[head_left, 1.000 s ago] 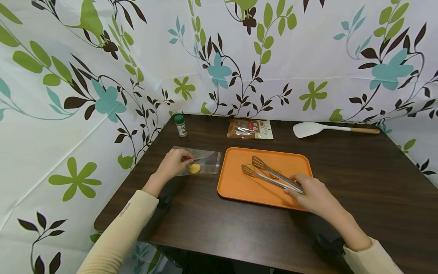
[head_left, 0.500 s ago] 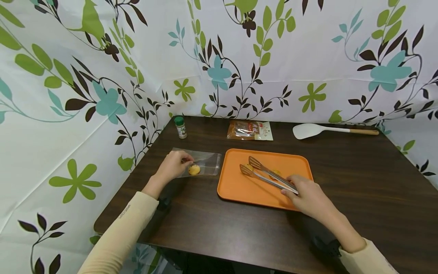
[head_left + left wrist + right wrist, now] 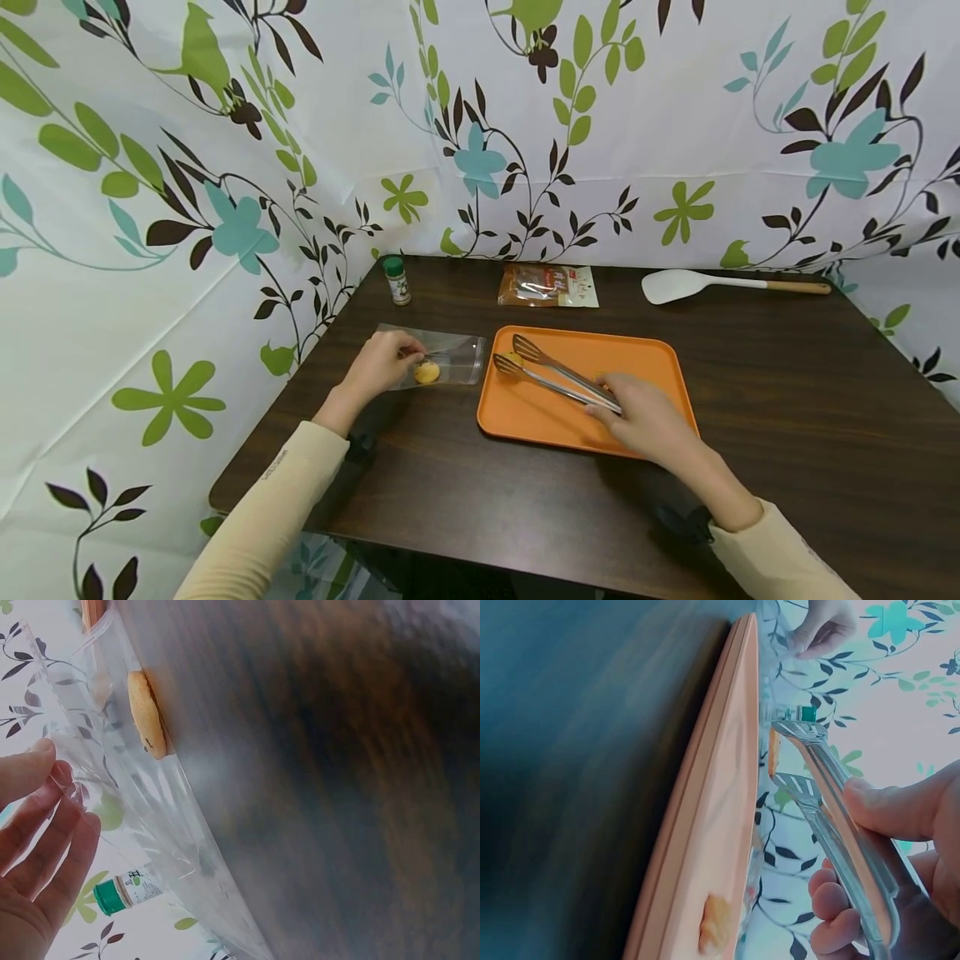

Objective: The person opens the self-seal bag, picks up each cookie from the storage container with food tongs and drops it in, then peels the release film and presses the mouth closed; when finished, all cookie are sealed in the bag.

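My left hand [image 3: 384, 360] pinches the upper layer of a clear plastic bag [image 3: 461, 350] between thumb and fingertips, lifting it off the table. One round yellow cookie [image 3: 146, 716] with dark specks lies inside the bag. My right hand [image 3: 647, 417] holds metal tongs [image 3: 566, 377] over the orange tray [image 3: 558, 425], their slotted ends pointing left toward the bag. Between the tong ends is a second cookie [image 3: 773, 754], held above the tray in the right wrist view. Another cookie [image 3: 715, 924] sits on the tray, mostly hidden by my right hand in the head view.
A green-capped shaker bottle [image 3: 397, 281] stands at the back left. Behind the tray lies a brown food packet [image 3: 547, 286]. A white spatula [image 3: 678, 285] with a wooden handle lies at the back right of the dark table [image 3: 480, 508]. Patterned cloth hangs behind.
My right hand has moved left with the tongs and the cookie, toward the tray's left edge. My left hand stays in place, pinching the bag.
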{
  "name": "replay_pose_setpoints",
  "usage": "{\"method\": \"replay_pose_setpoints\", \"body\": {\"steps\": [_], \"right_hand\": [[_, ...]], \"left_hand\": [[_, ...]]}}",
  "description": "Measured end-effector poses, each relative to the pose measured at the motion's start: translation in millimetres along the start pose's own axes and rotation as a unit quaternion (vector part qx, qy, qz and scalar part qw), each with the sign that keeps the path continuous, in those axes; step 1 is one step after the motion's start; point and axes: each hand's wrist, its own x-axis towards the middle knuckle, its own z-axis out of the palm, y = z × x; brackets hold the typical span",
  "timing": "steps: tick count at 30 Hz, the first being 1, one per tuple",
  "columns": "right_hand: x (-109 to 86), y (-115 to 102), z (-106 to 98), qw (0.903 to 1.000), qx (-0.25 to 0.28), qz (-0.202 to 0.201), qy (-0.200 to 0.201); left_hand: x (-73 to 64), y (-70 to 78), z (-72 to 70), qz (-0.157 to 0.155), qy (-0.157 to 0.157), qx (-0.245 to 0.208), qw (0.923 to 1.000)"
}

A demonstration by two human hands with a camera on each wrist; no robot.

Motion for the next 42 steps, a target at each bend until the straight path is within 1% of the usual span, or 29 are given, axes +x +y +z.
{"method": "replay_pose_setpoints", "body": {"steps": [5,9,12,16,19,22,27,29,34,39,42], "right_hand": [[11.8,-11.8,6.3,0.9998,0.016,-0.014,-0.005],[22.3,-20.4,13.3,0.9995,0.013,-0.024,-0.015],[29.1,-25.6,18.2,0.9992,0.01,-0.02,-0.033],[37.4,-32.2,22.6,0.9981,0.025,-0.008,-0.057],[43.6,-36.4,25.5,0.9971,0.033,-0.005,-0.068],[49.3,-39.8,28.0,0.9968,0.03,-0.005,-0.073],[57.5,-44.3,32.7,0.996,0.031,-0.002,-0.084],[60.0,-46.5,35.2,0.996,0.028,-0.007,-0.085],[65.6,-55.0,39.0,0.9948,0.039,-0.013,-0.093],[70.3,-63.4,40.5,0.9932,0.061,-0.018,-0.098],[70.7,-64.7,41.7,0.9931,0.063,-0.02,-0.098]], "left_hand": [[-0.1,0.3,0.8,0.001,0.002,0.0,1.0],[-0.5,0.6,0.5,0.001,0.007,-0.002,1.0],[-1.0,1.0,0.1,0.004,0.011,-0.004,0.9999],[-1.0,1.4,-0.1,0.013,0.018,-0.006,0.9997],[0.1,1.5,0.2,0.019,0.026,-0.008,0.9994],[0.9,2.3,0.4,0.024,0.031,-0.009,0.9992],[1.1,3.9,1.0,0.027,0.028,-0.007,0.9992],[0.8,4.2,1.5,0.026,0.022,-0.006,0.9994],[0.2,4.5,3.0,0.028,0.009,-0.005,0.9996],[0.0,4.3,4.1,0.036,0.012,-0.001,0.9993],[-0.5,4.3,4.6,0.036,0.013,-0.001,0.9993]]}}
